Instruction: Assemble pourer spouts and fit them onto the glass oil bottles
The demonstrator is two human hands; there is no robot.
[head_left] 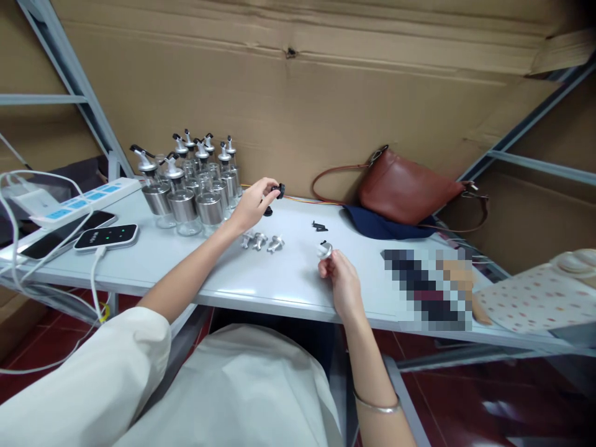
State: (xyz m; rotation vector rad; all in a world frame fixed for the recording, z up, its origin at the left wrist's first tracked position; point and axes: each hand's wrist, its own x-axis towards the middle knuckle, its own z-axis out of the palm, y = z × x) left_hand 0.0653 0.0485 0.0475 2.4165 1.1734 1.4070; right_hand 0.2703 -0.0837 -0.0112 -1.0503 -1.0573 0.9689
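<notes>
My left hand is raised over the table, its fingers closed on a small black stopper. Close by on the tabletop sits another black piece. My right hand pinches a silver pourer spout above the table's front half. Several loose silver pourer spouts lie below my left hand. Small black caps rest on the table beyond my right hand. Glass bottles with steel bands stand grouped to the left, some with pourers fitted and some with no top.
A power strip, a phone and a white-edged device with cables lie at left. At the back right, a brown leather bag rests on dark blue cloth. A dotted pouch lies far right. Cardboard lines the back.
</notes>
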